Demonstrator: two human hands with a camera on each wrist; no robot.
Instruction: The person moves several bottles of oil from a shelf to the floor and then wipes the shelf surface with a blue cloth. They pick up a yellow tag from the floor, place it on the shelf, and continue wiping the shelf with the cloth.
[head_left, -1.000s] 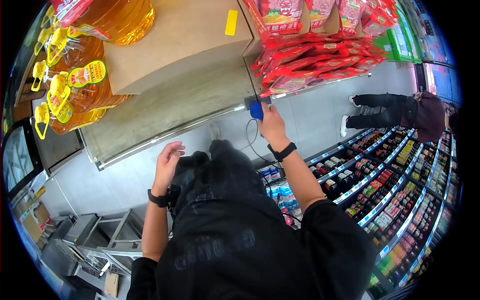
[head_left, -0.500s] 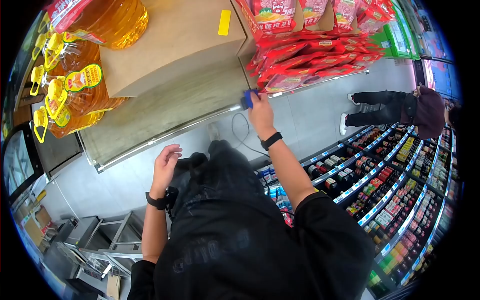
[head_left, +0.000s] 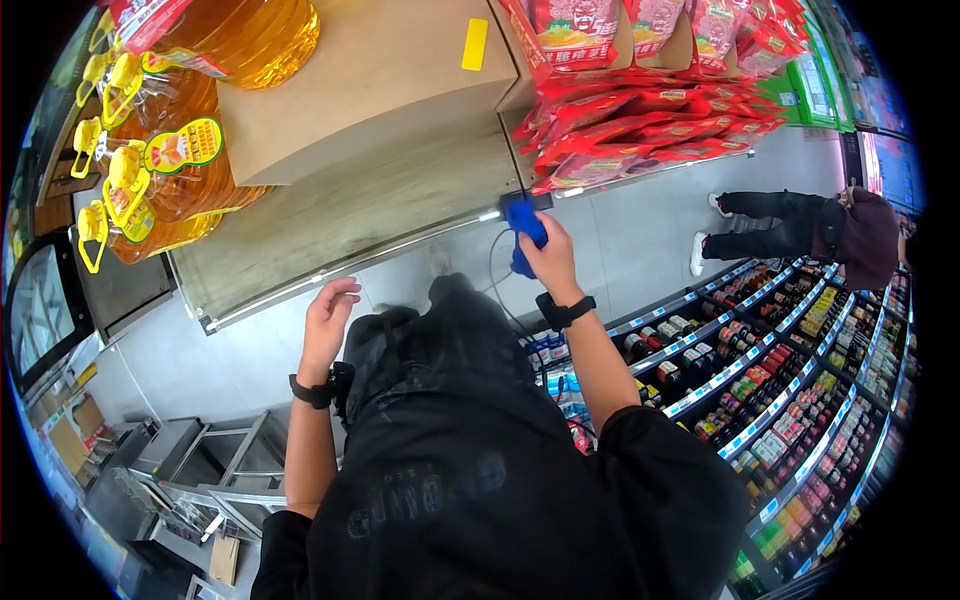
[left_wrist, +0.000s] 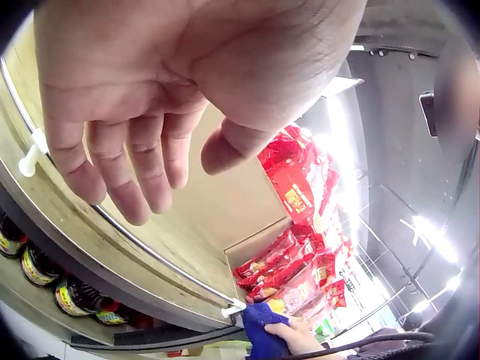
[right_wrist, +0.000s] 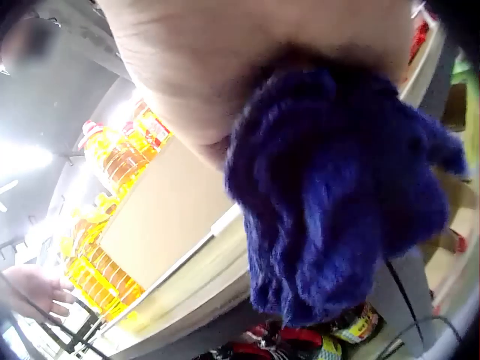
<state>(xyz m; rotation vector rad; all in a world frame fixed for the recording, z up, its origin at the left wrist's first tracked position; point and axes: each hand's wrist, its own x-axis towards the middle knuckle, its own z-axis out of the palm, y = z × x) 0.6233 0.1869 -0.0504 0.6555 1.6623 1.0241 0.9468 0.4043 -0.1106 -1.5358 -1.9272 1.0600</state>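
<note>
My right hand (head_left: 550, 262) grips a bunched blue cloth (head_left: 524, 225) at the shelf's front edge, by the dark corner piece at the end of the metal rail (head_left: 370, 258). Folds of the cloth (right_wrist: 337, 210) hang below the palm in the right wrist view and hide the fingertips. My left hand (head_left: 328, 320) hovers in front of the shelf (head_left: 350, 225) with nothing in it. Its fingers (left_wrist: 142, 154) are loosely bent and the thumb stands apart, as the left wrist view shows.
Large oil bottles (head_left: 180, 150) stand on the left, beside a brown cardboard block (head_left: 370, 90). Red snack packets (head_left: 640, 120) are stacked just beyond my right hand. A cable (head_left: 495, 262) loops below the cloth. Shelves of jars (head_left: 740, 400) run along the right; another person (head_left: 800, 230) stands farther off.
My right hand went in close against the corner piece, then drew back slightly toward my body, and more of the cloth now hangs loose. The left hand has barely moved.
</note>
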